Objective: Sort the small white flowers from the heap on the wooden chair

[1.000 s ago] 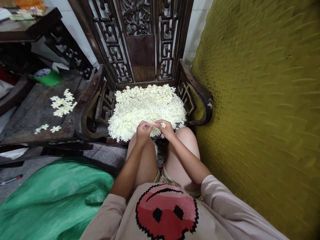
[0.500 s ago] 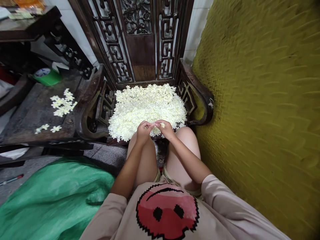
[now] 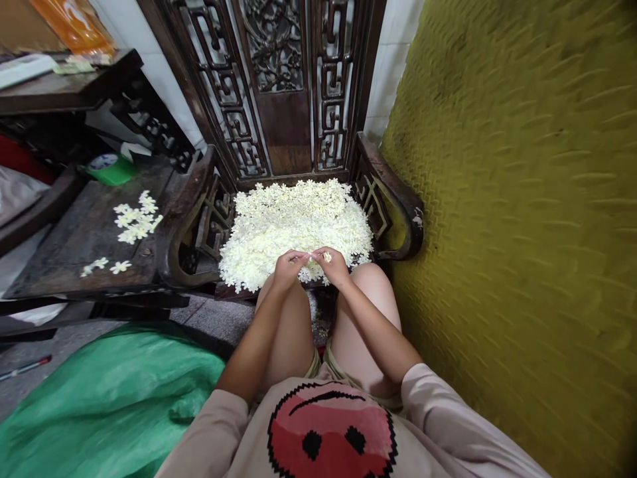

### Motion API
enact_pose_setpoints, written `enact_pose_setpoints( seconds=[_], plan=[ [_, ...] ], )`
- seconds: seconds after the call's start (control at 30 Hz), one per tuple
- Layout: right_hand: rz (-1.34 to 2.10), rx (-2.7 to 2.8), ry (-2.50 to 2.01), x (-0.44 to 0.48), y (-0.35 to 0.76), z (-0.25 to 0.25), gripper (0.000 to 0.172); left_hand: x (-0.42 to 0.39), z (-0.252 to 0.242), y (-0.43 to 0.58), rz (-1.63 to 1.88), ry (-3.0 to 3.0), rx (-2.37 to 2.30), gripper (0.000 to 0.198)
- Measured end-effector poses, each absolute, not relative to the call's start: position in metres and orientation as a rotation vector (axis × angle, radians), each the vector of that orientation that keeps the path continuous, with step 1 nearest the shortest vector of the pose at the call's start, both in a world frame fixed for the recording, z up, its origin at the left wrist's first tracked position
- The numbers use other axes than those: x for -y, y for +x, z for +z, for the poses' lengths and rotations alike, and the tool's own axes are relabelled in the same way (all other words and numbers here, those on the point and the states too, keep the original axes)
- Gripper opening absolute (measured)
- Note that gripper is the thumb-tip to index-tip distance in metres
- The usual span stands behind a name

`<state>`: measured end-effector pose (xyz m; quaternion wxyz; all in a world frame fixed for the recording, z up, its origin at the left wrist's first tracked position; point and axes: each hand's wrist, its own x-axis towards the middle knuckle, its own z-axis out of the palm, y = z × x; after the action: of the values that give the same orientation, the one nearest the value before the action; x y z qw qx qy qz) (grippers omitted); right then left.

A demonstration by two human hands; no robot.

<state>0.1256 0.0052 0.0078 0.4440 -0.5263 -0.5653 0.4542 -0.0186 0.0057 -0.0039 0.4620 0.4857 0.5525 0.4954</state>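
A thick heap of small white flowers (image 3: 293,226) with pale yellow centres covers the seat of a dark carved wooden chair (image 3: 288,126). My left hand (image 3: 287,269) and my right hand (image 3: 334,268) meet fingertip to fingertip over the front edge of the heap, just above my knees. A white flower (image 3: 327,257) shows at the fingers of my right hand, which are closed around it. The fingers of my left hand are pinched together; whatever lies between them is too small to make out.
To the left, a second wooden seat holds a green tape roll (image 3: 111,169) and several loose flowers (image 3: 137,219). Green cloth (image 3: 114,405) bulges at lower left, near a pen-like object (image 3: 24,367) on the floor. A yellow textured surface (image 3: 512,219) rises at right.
The view has tilted up slightly, so everything sits lower in the picture. Both hands stay together at the fingertips, and the flower at my right hand shows more clearly.
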Motion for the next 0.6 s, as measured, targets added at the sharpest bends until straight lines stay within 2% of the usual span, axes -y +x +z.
enact_pose_setpoints(
  seconds=[0.17, 0.4, 0.6],
  plan=[
    [1.126, 1.362, -1.280, -0.008, 0.127, 0.010, 0.028, -0.008, -0.009, -0.012, 1.218, 1.130, -1.318, 0.026],
    [1.469, 1.118, -1.298, -0.007, 0.125, 0.005, 0.037, -0.003, -0.009, 0.005, 1.289, 1.064, -1.245, 0.033],
    [1.522, 1.121, -1.259, -0.005, 0.125, 0.011, 0.039, -0.002, -0.010, 0.003, 1.314, 1.010, -1.224, 0.041]
  ],
)
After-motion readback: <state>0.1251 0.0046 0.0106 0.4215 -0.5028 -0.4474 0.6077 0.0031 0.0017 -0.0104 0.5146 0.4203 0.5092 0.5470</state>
